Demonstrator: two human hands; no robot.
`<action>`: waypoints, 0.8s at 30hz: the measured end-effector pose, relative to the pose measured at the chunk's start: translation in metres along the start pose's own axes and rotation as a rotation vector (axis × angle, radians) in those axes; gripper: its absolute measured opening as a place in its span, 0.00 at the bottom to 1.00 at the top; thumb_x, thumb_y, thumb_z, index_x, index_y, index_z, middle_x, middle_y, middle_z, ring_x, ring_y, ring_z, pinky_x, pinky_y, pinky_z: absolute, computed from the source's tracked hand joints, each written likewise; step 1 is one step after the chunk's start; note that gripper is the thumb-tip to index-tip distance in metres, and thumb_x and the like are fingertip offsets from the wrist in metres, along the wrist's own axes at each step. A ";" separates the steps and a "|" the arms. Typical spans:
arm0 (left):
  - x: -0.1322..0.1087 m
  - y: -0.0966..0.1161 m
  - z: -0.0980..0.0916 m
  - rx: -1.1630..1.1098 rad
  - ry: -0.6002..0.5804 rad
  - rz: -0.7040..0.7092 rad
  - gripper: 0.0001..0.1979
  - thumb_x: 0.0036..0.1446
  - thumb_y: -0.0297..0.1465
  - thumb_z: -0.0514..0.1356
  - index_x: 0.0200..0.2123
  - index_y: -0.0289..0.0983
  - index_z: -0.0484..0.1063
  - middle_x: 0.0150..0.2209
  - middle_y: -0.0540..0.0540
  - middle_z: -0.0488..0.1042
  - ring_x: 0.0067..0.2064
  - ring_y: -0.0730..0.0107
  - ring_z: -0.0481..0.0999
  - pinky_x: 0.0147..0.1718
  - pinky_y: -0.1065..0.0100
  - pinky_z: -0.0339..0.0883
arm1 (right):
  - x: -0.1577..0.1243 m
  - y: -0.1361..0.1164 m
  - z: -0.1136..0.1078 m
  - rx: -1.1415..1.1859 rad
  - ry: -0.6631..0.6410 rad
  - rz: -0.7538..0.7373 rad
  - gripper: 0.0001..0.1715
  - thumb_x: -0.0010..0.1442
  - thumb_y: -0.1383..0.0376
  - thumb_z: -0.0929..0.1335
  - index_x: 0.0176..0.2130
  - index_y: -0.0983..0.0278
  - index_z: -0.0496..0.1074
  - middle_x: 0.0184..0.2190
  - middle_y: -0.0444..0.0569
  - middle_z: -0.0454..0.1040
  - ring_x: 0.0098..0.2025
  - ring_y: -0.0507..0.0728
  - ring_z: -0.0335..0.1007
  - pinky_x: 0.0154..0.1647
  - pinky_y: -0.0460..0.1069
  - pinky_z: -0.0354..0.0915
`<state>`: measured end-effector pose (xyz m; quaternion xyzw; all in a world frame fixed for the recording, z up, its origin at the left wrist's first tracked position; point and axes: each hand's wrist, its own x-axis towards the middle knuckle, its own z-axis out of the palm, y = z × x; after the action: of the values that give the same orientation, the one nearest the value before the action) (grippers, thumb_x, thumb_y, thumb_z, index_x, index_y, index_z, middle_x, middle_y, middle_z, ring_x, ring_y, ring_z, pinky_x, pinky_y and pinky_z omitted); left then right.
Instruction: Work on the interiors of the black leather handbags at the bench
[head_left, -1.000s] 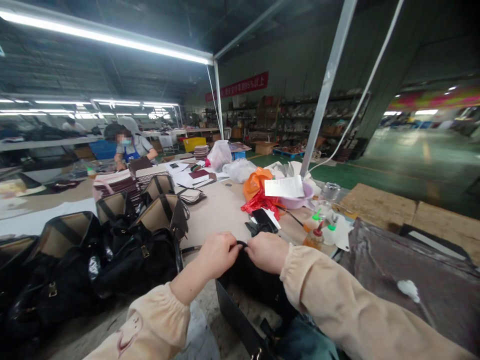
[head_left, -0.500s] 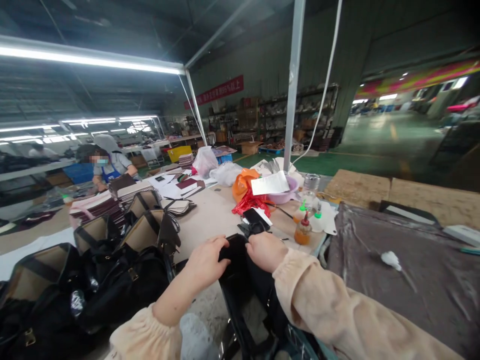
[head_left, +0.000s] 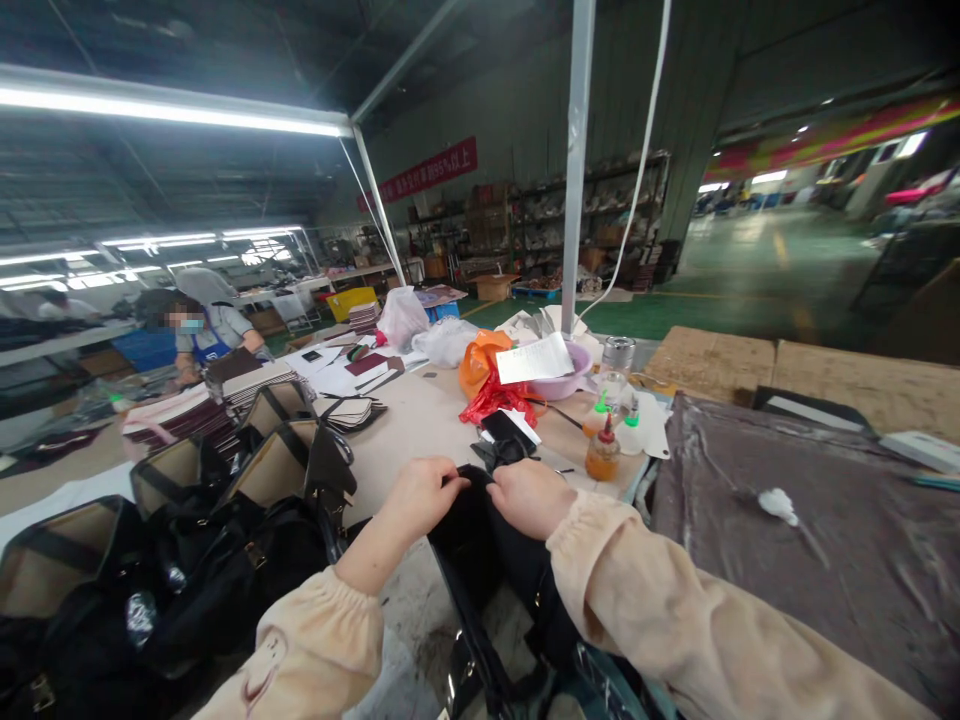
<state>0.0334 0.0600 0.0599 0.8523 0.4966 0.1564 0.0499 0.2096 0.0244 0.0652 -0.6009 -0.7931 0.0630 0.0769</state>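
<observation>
My left hand and my right hand both grip the top edge of a black bag that stands on the table in front of me. The fingers of each hand are curled over the bag's rim, close together, with a small gap between the hands. Both arms wear cream sleeves with gathered cuffs. Just beyond my right hand lies a small black piece on the table.
Several black bags with tan linings crowd the left. Glue bottles, a pink bowl, red and orange plastic bags sit ahead. A dark sheet covers the right side. A co-worker works at far left behind stacked pieces. A metal post rises ahead.
My view has swung slightly right and the hands have shifted a little along the bag's rim, my left fingers curling tighter over the edge. Both hands keep hold of the bag.
</observation>
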 end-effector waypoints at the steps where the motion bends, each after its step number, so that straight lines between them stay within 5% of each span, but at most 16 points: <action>1: 0.001 0.000 0.001 0.018 0.007 -0.021 0.13 0.53 0.38 0.54 0.23 0.37 0.71 0.24 0.50 0.73 0.28 0.72 0.69 0.28 0.71 0.57 | 0.000 0.000 0.001 -0.002 0.001 -0.005 0.21 0.59 0.60 0.57 0.33 0.65 0.74 0.30 0.55 0.75 0.35 0.60 0.72 0.34 0.50 0.63; 9: 0.001 0.001 0.006 0.073 0.041 -0.096 0.14 0.54 0.38 0.54 0.23 0.37 0.71 0.25 0.49 0.73 0.29 0.71 0.69 0.28 0.70 0.56 | 0.002 -0.002 0.003 -0.021 -0.033 -0.028 0.21 0.61 0.60 0.56 0.34 0.66 0.73 0.31 0.55 0.75 0.36 0.60 0.71 0.36 0.50 0.62; 24: -0.004 -0.001 0.004 0.016 0.057 0.023 0.11 0.56 0.35 0.53 0.28 0.37 0.72 0.30 0.47 0.74 0.34 0.71 0.71 0.35 0.71 0.62 | 0.002 -0.002 0.003 -0.056 -0.039 -0.029 0.21 0.61 0.59 0.56 0.32 0.65 0.73 0.30 0.53 0.75 0.34 0.59 0.71 0.34 0.50 0.61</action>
<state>0.0320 0.0572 0.0549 0.8535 0.4893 0.1772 0.0270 0.2069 0.0259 0.0622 -0.5899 -0.8046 0.0515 0.0454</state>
